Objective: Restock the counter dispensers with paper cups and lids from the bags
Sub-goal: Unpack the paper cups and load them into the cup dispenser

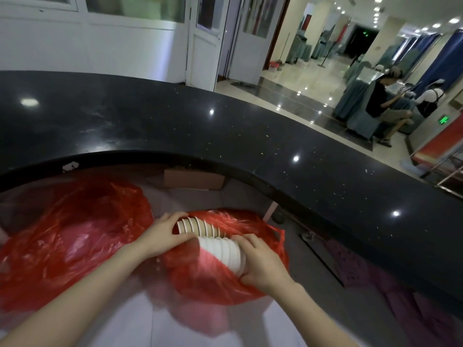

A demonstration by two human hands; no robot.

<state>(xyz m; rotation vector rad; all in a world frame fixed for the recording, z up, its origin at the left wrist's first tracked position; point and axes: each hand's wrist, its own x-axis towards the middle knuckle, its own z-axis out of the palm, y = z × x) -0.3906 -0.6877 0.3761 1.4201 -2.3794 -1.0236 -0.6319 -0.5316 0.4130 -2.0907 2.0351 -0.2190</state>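
A small red plastic bag [215, 286] lies open below the counter, with two stacks inside. My left hand [160, 236] grips the end of a stack of brown paper cups [198, 225] that pokes out of the bag's mouth. My right hand [263, 261] curls round a stack of white paper cups or lids [223, 249] lying beside the brown one. A larger red plastic bag [75, 236] sits to the left, its contents hidden by the plastic. No dispenser is in view.
A curved black stone counter [225, 136] arcs above and to the right of the bags. A cardboard box [193, 180] sits under its edge. Purple cloth [390, 296] lies at the lower right. Several people sit in the hall at the far right.
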